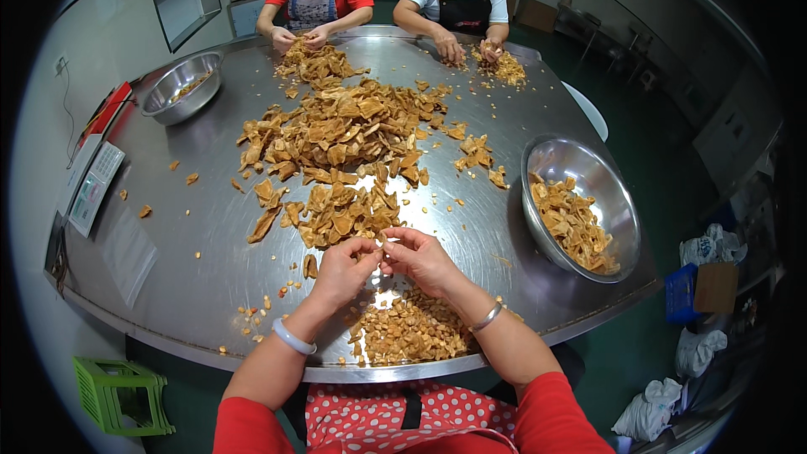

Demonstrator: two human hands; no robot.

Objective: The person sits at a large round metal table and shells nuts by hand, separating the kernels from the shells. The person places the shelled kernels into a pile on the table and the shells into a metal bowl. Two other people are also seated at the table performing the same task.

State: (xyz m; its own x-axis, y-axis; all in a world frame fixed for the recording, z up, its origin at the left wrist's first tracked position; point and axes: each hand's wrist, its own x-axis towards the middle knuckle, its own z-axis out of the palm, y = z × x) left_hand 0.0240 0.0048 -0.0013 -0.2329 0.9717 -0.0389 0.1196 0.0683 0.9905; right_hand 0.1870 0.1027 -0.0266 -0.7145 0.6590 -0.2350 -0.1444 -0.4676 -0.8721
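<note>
My left hand (340, 271) and my right hand (421, 260) meet above the steel table, fingertips pinched together on a small brown dried piece (381, 238). My fingers hide most of that piece. Just beyond them lies a loose cluster of flat, wrinkled dried brown slices (343, 214). Between my forearms, at the near edge, spreads a heap of small broken bits (413, 331), golden brown. A few pale and reddish bits (253, 318) are scattered left of my left wrist.
A large slice pile (347, 123) fills mid-table. A steel bowl of slices (570, 221) stands right; another steel bowl (186, 91) is far left, near a digital scale (98, 183). Two co-workers' hands (301, 39) (470, 50) handle pieces across the steel table (208, 290). A green stool (123, 394) stands lower left.
</note>
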